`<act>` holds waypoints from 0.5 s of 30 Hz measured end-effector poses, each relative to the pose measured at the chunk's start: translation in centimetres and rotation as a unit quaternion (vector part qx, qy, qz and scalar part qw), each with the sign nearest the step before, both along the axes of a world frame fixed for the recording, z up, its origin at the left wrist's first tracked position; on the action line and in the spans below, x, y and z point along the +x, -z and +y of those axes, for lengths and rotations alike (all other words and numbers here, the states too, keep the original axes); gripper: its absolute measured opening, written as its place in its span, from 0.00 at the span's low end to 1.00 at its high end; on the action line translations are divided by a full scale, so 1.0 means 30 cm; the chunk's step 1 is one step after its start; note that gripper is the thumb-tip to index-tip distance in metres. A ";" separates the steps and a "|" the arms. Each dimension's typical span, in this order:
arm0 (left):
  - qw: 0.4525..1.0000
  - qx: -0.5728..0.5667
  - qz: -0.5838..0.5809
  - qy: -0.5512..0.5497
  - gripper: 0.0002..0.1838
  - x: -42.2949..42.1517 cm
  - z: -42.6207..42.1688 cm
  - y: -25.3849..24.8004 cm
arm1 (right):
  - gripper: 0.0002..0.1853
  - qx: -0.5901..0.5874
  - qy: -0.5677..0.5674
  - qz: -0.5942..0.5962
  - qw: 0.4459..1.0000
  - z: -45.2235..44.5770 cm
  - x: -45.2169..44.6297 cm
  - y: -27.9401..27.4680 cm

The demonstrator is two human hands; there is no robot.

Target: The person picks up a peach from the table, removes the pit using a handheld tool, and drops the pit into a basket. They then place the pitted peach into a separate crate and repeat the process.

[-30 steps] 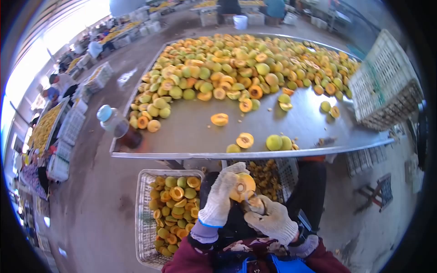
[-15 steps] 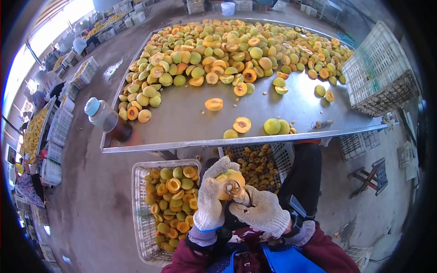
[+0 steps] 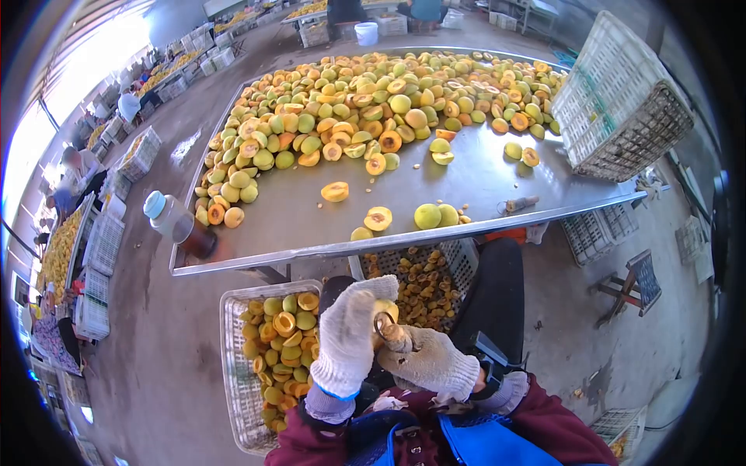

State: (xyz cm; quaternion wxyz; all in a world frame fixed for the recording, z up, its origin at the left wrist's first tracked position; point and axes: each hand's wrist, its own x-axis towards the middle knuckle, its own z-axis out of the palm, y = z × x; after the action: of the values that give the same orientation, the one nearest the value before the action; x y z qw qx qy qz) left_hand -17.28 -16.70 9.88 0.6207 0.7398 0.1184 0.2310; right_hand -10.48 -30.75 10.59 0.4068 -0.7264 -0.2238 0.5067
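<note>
My left hand [image 3: 347,335], in a white knit glove, is closed around a yellow peach half [image 3: 386,308], which its fingers mostly hide. My right hand [image 3: 432,362], gloved too, grips the wooden handle of a pitting tool [image 3: 398,339]. The tool's curved metal loop is against the fruit or right beside it; I cannot tell how deep it sits. Below and to the left of my hands stands a white crate [image 3: 233,365] of pitted peach halves. Another crate [image 3: 461,268], under the table edge, contains brown pits and scraps.
Halved peaches [image 3: 334,109] are heaped across the metal table [image 3: 287,210]. A bottle of dark liquid [image 3: 181,225] stands at its left corner. A second wooden-handled tool [image 3: 519,203] lies near the front edge. A tilted crate [image 3: 622,101] rests at the right, and a folding stool [image 3: 633,287] stands beyond.
My left hand has turned, and its fingers now cover more of the peach half. The tool stays at the fruit. The whole view has shifted slightly.
</note>
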 end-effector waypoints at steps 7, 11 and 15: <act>0.991 0.092 0.097 -0.026 0.15 0.068 -0.095 0.004 | 0.19 0.057 0.055 -0.187 0.979 -0.070 0.040 0.059; 0.980 -0.188 -0.032 -0.050 0.11 0.116 -0.159 0.044 | 0.17 0.063 0.067 -0.198 0.976 -0.110 0.071 0.071; 0.979 0.143 0.088 0.118 0.19 0.197 -0.070 -0.032 | 0.15 0.037 0.022 0.087 0.995 -0.130 0.140 0.088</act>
State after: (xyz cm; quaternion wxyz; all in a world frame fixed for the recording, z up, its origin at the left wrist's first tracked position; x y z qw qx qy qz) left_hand -11.38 -18.79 10.84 0.5187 0.8470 0.0502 0.1046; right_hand -6.29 -34.65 7.95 0.4624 -0.6686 -0.1902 0.5505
